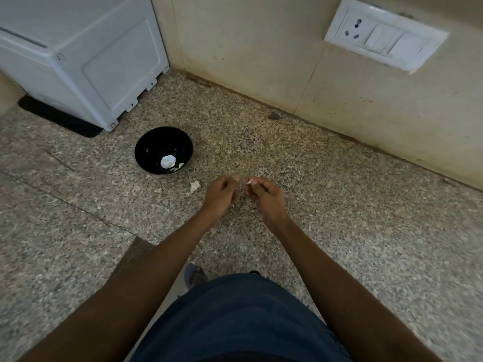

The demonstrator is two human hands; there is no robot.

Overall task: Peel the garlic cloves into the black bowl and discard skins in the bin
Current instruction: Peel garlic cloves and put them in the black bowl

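A: Light is dim and even; soft shadow sits under the bowl (164,150), glare inside it.
B: Near the bowl it's sharp; far from it, edges bend and the forearms blur

Both hands meet above the speckled desk (313,192). The right hand (264,197) pinches a garlic clove (250,182) in its fingertips; the left hand (222,193) is curled just beside it. The black bowl (149,147) holds peeled cloves (168,162); a skin scrap (194,186) lies nearby.
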